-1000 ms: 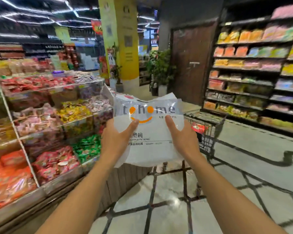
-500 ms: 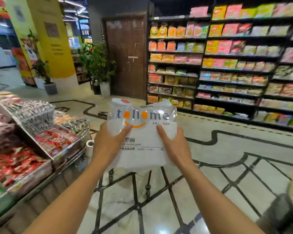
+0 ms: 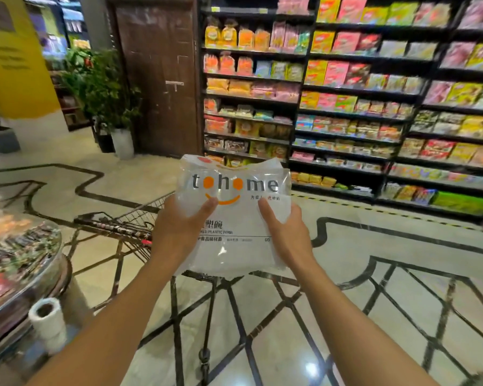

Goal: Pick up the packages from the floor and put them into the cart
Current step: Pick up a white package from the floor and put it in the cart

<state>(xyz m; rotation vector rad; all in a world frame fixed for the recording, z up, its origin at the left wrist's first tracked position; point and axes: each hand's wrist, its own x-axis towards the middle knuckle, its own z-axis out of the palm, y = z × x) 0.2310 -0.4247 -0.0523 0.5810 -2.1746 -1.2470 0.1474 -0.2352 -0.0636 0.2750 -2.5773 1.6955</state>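
Starting at the left edge of the frame, a round display stand [image 3: 20, 254] holds many small bright snack packs, blurred. Just below it, in the lower left, stands a white roll of paper [image 3: 46, 320] with a dark hole in the top. In the upper left there is a yellow pillar [image 3: 17, 65], and next to it some green plants [image 3: 103, 87] in pots. A brown door [image 3: 156, 79] is behind the plants.

A bit left of the middle sits the black wire cart [image 3: 123, 224], on the shiny floor [image 3: 346, 316] with dark lines. Only part of the cart shows, because the arms and the bag hide the rest.

In the middle of the frame, the left hand [image 3: 179, 232] grips the left side of the package [image 3: 234, 213]. Its thumb lies across the front and its fingers are wrapped behind. The package is a clear plastic bag with the word "tohome" and an orange smile on it. It is held up in the air, just to the right of the cart and in front of it, not inside.

The right hand [image 3: 286, 235] grips the right side of the package the same way, thumb on the front, fingers tucked behind.

On the right, tall dark shelves [image 3: 360, 93] are full of colourful bags.
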